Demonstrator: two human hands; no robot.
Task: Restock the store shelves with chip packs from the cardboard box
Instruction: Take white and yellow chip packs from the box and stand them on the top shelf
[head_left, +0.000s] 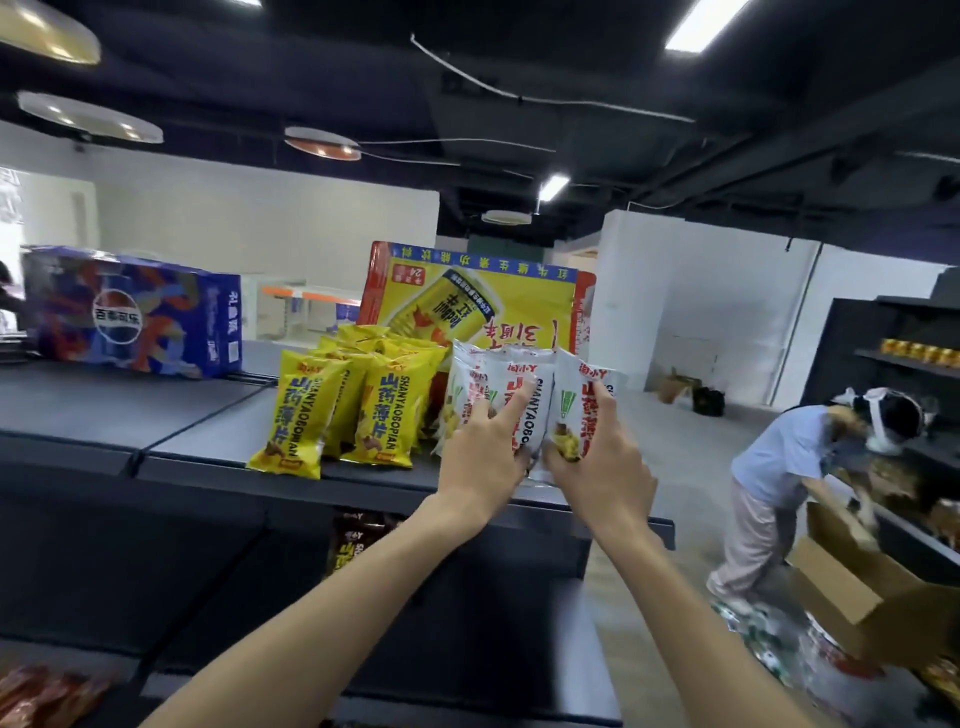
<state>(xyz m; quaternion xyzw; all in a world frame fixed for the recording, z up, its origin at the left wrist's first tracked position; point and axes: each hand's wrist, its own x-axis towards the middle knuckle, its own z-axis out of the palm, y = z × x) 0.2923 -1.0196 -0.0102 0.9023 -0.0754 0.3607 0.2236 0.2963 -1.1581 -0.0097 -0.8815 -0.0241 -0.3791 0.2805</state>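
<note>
Dark ceiling and strip lights hang over a store aisle, where the black top shelf (208, 426) runs across the view at chest height. At its near edge a cluster of white chip packs (530, 384) stands upright between both hands, just right of a row of yellow chip packs (379, 410) that stands on the same shelf. Both bare forearms reach up and forward from the bottom of the view, wrists close together. The left hand (480, 457) clasps the left-hand white packs, its fingers dug in among them and one digit stretched up the front. The right hand (597, 467) grips the right-hand pack low down, thumb laid up its face. Behind stand a yellow drinks carton (483, 301) and a blue cola case (135, 312). Far right, another person (779, 467) bends over a cardboard box (852, 587).
</note>
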